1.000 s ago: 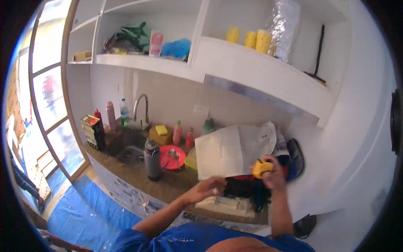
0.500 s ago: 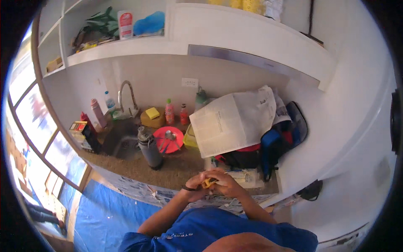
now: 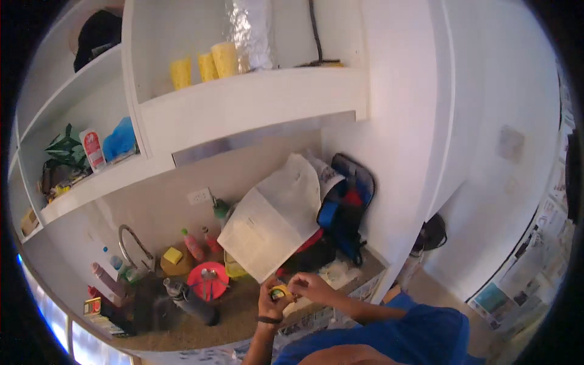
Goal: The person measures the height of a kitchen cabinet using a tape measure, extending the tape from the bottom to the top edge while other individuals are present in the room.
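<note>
My left hand point(image 3: 268, 304), with a dark band at the wrist, is closed round a small yellow and black tape measure point(image 3: 278, 293) above the front of the counter. Just to its right, my right hand point(image 3: 310, 288) has its fingers pinched together close to the tape measure. What lies between those fingertips is too small to make out. Behind both hands, a large pale paper sheet point(image 3: 271, 216) covers part of a pile of bags. A blue and black backpack point(image 3: 347, 216) leans at its right side.
A grey flask point(image 3: 193, 302) stands left of my hands, beside a red plate point(image 3: 198, 280) holding cutlery. Farther left are the sink point(image 3: 146, 307), a curved faucet point(image 3: 125, 243) and several bottles. White shelves point(image 3: 243, 85) with yellow cups point(image 3: 224, 59) hang above the counter point(image 3: 243, 310).
The view has swung right and up, so the counter sits lower and more wall shows. My right hand has come off the tape measure's top to its right side; my left still holds it.
</note>
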Demonstrator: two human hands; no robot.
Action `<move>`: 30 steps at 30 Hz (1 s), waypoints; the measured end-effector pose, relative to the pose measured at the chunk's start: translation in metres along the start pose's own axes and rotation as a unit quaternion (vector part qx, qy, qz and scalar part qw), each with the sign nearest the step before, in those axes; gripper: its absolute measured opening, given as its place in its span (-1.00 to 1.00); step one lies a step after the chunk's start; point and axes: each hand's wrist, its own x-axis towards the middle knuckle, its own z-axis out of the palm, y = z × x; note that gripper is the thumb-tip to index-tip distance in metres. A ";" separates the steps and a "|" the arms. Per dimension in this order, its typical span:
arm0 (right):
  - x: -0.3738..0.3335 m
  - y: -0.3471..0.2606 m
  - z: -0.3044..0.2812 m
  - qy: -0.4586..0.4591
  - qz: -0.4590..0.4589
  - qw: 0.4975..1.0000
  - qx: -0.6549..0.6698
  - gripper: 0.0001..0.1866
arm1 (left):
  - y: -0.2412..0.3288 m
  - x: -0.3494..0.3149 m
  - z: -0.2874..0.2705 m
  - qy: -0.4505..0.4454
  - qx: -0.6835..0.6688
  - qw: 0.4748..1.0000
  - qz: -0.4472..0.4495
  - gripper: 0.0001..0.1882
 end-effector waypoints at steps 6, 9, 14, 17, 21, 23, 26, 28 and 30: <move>-0.008 -0.009 -0.012 0.056 0.081 0.983 0.156 -0.72 | 0.058 0.009 0.016 0.015 0.171 0.956 0.240 -0.31; -0.001 -0.011 -0.017 0.044 0.035 0.985 0.166 -0.70 | 0.053 0.012 0.016 0.012 0.182 0.951 0.251 -0.29; 0.009 -0.033 -0.004 0.022 -0.014 0.983 0.183 -0.76 | 0.081 0.016 0.005 0.026 0.182 0.937 0.298 -0.20; 0.010 -0.044 0.005 0.047 -0.064 0.996 0.049 -0.78 | 0.079 0.014 -0.004 0.022 0.189 0.951 0.242 -0.16; 0.017 -0.011 -0.022 0.026 -0.050 0.998 0.041 -0.83 | 0.082 0.013 -0.003 -0.041 0.175 0.963 0.203 -0.14; 0.012 -0.030 -0.008 -0.011 -0.058 0.996 0.069 -0.86 | 0.080 0.008 -0.007 -0.052 0.175 0.961 0.209 -0.12; 0.016 -0.030 0.003 -0.051 -0.040 0.994 0.087 -0.89 | 0.087 -0.003 -0.012 -0.052 0.145 0.987 0.032 -0.08; 0.018 -0.024 0.009 -0.069 -0.025 0.996 0.052 -0.88 | 0.084 -0.016 -0.018 -0.032 0.184 0.981 0.051 -0.03; 0.021 -0.021 0.017 -0.087 -0.045 0.995 0.016 -0.89 | 0.072 -0.023 -0.023 -0.038 0.199 0.979 -0.001 -0.01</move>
